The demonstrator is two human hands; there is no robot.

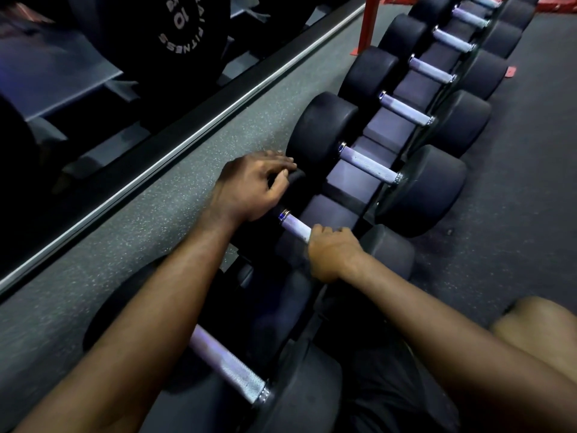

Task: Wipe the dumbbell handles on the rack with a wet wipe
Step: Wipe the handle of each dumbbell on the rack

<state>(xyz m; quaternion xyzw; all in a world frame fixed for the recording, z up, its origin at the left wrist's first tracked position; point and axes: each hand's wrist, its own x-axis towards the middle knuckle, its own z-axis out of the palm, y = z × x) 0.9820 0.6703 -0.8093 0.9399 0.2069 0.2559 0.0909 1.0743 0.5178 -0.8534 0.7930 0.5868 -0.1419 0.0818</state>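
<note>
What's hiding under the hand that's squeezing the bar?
The right hand curls round a dumbbell handle, whose end pokes out. Any wipe inside the fist is covered, so I cannot see it.

A speckled grey floor [175, 232] is edged by a silver rail [199, 129]; beyond it sits a black weight plate [187, 23] with white lettering. A red post [368, 23] stands at the top; a small red tag [509, 71] lies on the dark mat [530, 182].
</note>
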